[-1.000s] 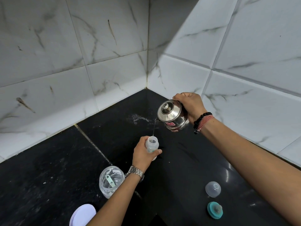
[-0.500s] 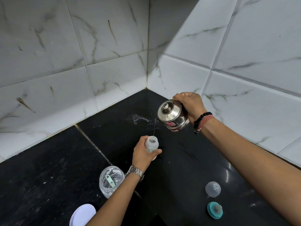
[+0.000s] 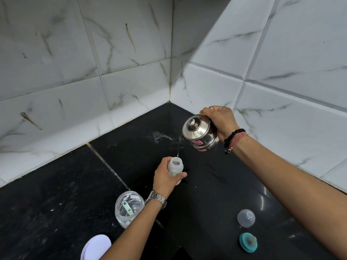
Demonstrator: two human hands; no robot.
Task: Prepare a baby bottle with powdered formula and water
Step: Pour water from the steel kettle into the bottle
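We start at our right hand (image 3: 218, 121), whose fingers curl round the far side of a small steel kettle (image 3: 200, 132), tipping it left so that a thin stream of water (image 3: 178, 146) falls from its spout. Below it our left hand (image 3: 166, 178) wraps the baby bottle (image 3: 175, 167), thumb on the right side and fingers round the left, holding it upright on the black countertop (image 3: 56, 203) with its open mouth under the stream. We judge the water step to be under way, not finished; the level in the bottle is too hard to read through the cloudy wall and the hand. Whether powder is already inside we cannot tell. Just near and left of the left wrist stands an open clear jar (image 3: 128, 208) with a pale green scoop (image 3: 127, 208) resting in it, and its white lid (image 3: 96, 247) lies nearer still, at the bottom edge. Well apart on the near right lie the clear dome cap (image 3: 246, 218) and, just nearer, the teal ring with the teat (image 3: 248, 242), both off the bottle. So what is left, as we judge it, is to finish pouring, set the kettle down, add powder if it is not yet in, screw on the teat ring, cap it and shake.
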